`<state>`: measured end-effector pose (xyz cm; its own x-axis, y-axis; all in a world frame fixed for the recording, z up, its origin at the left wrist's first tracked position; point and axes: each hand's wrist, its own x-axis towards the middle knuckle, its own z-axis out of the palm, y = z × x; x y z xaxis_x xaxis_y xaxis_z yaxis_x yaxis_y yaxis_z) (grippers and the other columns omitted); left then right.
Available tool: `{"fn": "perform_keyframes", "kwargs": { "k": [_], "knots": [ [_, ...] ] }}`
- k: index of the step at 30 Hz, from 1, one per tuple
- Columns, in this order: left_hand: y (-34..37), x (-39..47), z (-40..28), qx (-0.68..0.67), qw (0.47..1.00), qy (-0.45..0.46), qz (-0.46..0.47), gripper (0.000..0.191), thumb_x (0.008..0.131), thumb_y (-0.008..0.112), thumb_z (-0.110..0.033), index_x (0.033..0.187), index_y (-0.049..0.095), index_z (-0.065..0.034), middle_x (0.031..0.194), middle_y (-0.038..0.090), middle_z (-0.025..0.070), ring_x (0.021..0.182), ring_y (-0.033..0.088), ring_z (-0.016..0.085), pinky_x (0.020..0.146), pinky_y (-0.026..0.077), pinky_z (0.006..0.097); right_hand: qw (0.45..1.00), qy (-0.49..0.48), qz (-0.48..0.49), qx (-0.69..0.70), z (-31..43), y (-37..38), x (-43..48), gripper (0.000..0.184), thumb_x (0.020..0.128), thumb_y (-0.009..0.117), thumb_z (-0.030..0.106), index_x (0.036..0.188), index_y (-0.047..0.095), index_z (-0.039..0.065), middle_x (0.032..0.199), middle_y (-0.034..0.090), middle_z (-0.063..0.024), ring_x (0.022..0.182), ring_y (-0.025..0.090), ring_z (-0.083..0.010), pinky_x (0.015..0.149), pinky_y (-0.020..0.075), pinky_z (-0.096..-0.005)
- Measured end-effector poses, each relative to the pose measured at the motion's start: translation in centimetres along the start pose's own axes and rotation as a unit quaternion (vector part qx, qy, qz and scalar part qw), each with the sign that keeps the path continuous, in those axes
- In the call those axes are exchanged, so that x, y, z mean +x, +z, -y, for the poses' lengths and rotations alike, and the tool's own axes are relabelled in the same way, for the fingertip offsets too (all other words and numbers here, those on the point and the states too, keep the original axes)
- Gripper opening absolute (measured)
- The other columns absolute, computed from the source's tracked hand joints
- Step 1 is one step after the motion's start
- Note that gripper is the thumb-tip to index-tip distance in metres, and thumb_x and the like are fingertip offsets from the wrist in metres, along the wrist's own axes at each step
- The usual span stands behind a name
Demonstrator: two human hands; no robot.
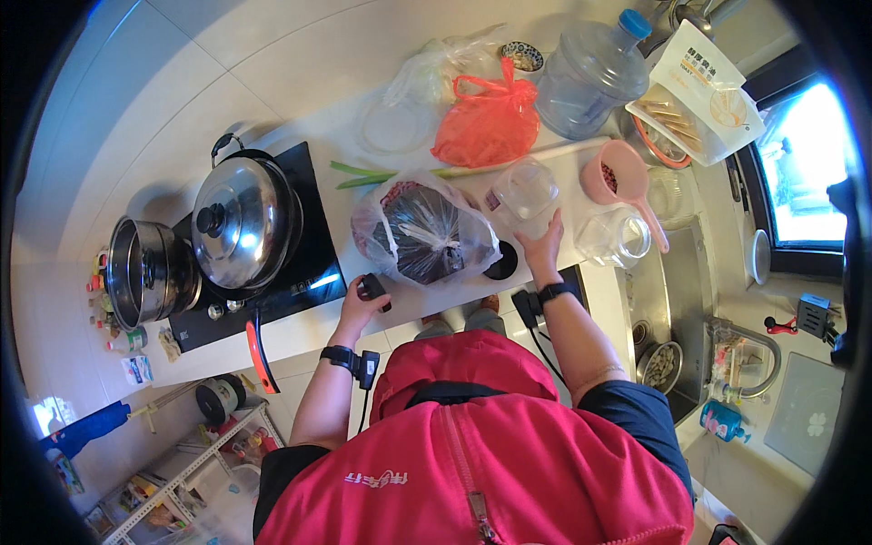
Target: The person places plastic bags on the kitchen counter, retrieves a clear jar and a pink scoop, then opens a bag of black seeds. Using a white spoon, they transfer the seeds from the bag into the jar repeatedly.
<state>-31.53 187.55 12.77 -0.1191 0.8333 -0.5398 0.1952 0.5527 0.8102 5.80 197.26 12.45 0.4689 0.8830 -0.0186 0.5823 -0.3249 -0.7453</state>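
Observation:
My left hand [359,308] is at the counter's front edge, its fingers around a small black object [374,291]. My right hand [542,249] has thumb and fingers spread beside the near end of a clear plastic container [526,188]; whether they touch it I cannot tell. Between my hands lies a translucent plastic bag [376,235] with reddish peanut-like kernels inside and a knotted dark bag [428,235] on top. A round black disc [503,261] rests at that bag's right side. To the right of my right hand is a clear plastic jar [616,238].
A lidded steel wok [246,221] and a steel pot [146,272] stand on the cooktop [320,245] at left. Behind the bags lie a green onion [368,178] and a tied red bag [487,126]. A pink ladle [615,174] and a water jug [589,82] stand right, near the sink [671,293].

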Motion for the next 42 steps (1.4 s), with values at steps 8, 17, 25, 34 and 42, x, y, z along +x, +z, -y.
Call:
{"fn": "perform_keyframes", "kwargs": {
  "k": [8, 17, 25, 34, 42],
  "knots": [
    [0.9, 1.2, 1.7, -0.374, 0.925, -0.049, 0.051, 0.073, 0.073, 0.061, 0.01, 0.137, 0.032, -0.0075, 0.126, 0.047, 0.0085, 0.111, 0.054, 0.025, 0.091, 0.05, 0.0351, 0.931, -0.188, 0.221, -0.222, 0.0, -2.0, -5.9, 0.093, 0.061, 0.081, 0.028, 0.137, 0.034, 0.004, 0.133, 0.042, -0.0194, 0.116, 0.045, -0.0362, 0.098, 0.0398, -0.0424],
    [0.2, 0.7, 3.1, -0.12, 0.991, -0.029, -0.043, 0.083, 0.069, 0.062, 0.011, 0.142, 0.026, -0.0067, 0.119, 0.049, 0.018, 0.104, 0.057, 0.028, 0.08, 0.056, 0.0361, 0.951, -0.097, 0.138, -0.259, -3.4, -3.3, -2.8, 0.091, 0.062, 0.081, 0.025, 0.137, 0.033, 0.003, 0.128, 0.045, -0.0217, 0.112, 0.047, -0.0386, 0.096, 0.0409, -0.0432],
    [0.4, -0.8, 1.7, 0.308, 0.911, 0.115, -0.248, 0.061, 0.075, 0.068, 0.0, 0.13, 0.044, -0.0048, 0.116, 0.052, 0.0143, 0.091, 0.063, 0.022, 0.069, 0.054, 0.0289, 0.97, -0.161, 0.067, -0.169, -2.4, -5.2, -0.2, 0.071, 0.068, 0.077, 0.014, 0.129, 0.042, 0.001, 0.128, 0.046, -0.022, 0.117, 0.044, -0.0376, 0.1, 0.0374, -0.043],
    [5.0, -7.8, -11.2, 0.146, 0.877, 0.442, -0.116, 0.023, 0.08, 0.063, 0.0, 0.103, 0.063, -0.0034, 0.085, 0.065, 0.0101, 0.073, 0.062, 0.023, 0.063, 0.05, 0.0302, 0.865, -0.385, 0.236, 0.217, 12.5, -9.2, -5.3, 0.017, 0.078, 0.06, -0.002, 0.095, 0.062, 0.001, 0.089, 0.064, -0.0137, 0.082, 0.062, -0.0296, 0.074, 0.0499, -0.0338],
    [10.4, 0.0, -13.3, 0.428, 0.877, 0.217, -0.026, 0.013, 0.079, 0.065, -0.014, 0.084, 0.065, -0.0013, 0.082, 0.064, 0.0201, 0.081, 0.062, 0.038, 0.071, 0.049, 0.0443, 0.904, -0.277, 0.325, 0.009, 11.0, 0.0, -3.2, 0.019, 0.079, 0.054, 0.007, 0.095, 0.064, 0.003, 0.093, 0.063, -0.0214, 0.091, 0.06, -0.0393, 0.082, 0.0478, -0.0439]
  ]
}}
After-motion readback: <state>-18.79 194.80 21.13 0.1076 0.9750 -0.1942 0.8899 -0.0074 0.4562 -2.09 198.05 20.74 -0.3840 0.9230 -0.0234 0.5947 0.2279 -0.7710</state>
